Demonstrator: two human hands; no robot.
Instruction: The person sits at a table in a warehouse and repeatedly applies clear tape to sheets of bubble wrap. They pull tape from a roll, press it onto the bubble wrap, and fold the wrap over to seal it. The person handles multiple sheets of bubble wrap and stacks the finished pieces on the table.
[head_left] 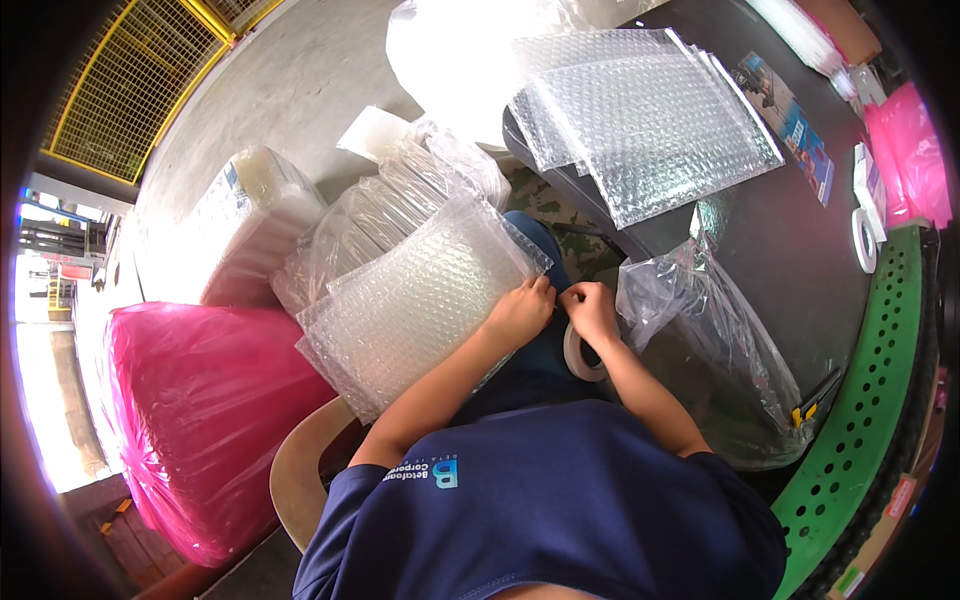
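My left hand (523, 310) is closed at the right edge of a stack of clear bubble wrap sheets (420, 285), which slants across my left thigh. Close beside it, my right hand (592, 308) has its fingers pinched together near the same edge. What the right fingertips hold is too small to make out. A roll of tape (580, 356) sits just under my right hand and wrist, partly covered by them. To the right of that hand, a crumpled clear plastic bag (705, 330) spreads over the dark tabletop (800, 265).
More bubble wrap sheets (650, 120) lie on the table ahead. A yellow-and-black cutter (815, 400), a white tape roll (863, 240) and a printed leaflet (790, 125) are on the right. A pink wrapped bundle (205, 410) and plastic-wrapped packs (262, 215) stand left, beside my chair (300, 465).
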